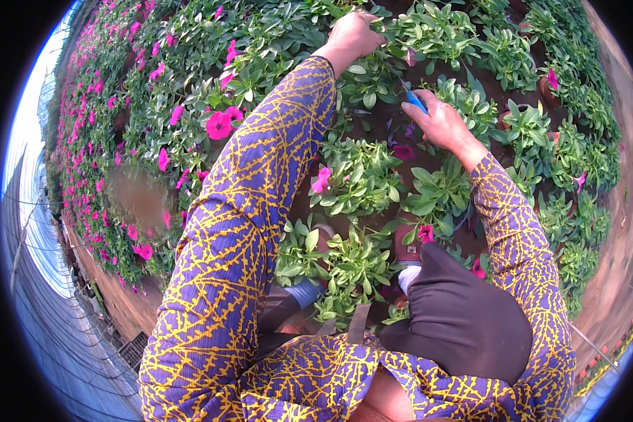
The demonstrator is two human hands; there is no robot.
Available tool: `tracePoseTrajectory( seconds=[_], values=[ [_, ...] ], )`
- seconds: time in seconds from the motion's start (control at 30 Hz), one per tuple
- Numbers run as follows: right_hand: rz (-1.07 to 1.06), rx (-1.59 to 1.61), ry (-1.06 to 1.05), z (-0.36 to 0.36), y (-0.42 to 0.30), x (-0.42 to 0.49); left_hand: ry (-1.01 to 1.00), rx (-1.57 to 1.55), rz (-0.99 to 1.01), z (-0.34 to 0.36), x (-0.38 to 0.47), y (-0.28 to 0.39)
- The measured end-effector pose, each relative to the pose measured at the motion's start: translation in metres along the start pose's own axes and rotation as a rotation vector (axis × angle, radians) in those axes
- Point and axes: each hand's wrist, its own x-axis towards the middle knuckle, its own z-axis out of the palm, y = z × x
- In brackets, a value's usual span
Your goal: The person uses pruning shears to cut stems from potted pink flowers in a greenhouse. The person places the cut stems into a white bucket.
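Observation:
My left hand reaches to the top middle, its fingers at the leafy stems of a petunia plant; whether they grip a stem is hidden. To its lower right, my right hand is closed around the blue handle of a small tool, whose thin metal end points up and left among the leaves. The tool's exact kind cannot be told. Below and between my forearms stand petunia plants with green leaves, one bearing a pink flower. Several fallen purple and magenta flowers lie on dark soil under my right hand.
Dense petunias with magenta flowers fill the left side. More potted plants stand at the right, beside a bare earth path. My feet and knees are among plants at the bottom. A dark plastic crate lies at the lower left.

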Motion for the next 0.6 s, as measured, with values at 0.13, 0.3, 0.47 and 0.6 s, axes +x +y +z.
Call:
tracePoseTrajectory(
  seconds=[0.13, 0.3, 0.47, 0.6],
  values=[
    [-0.082, -0.122, 0.1, 0.002, 0.0, 0.005, 0.068, -0.105, 0.093, -0.011, -0.013, -0.009],
    [-0.201, -0.206, 0.226, 0.006, -0.003, 0.008, -0.063, -0.184, 0.058, -0.021, -0.028, -0.005],
    [-0.152, -0.238, 0.138, -0.002, -0.006, 0.007, -0.128, -0.236, 0.015, -0.019, -0.03, -0.005],
    [-0.074, 0.043, 0.054, -0.02, -0.003, 0.0, -0.028, -0.959, -0.086, -0.017, -0.043, -0.009]
  ],
)
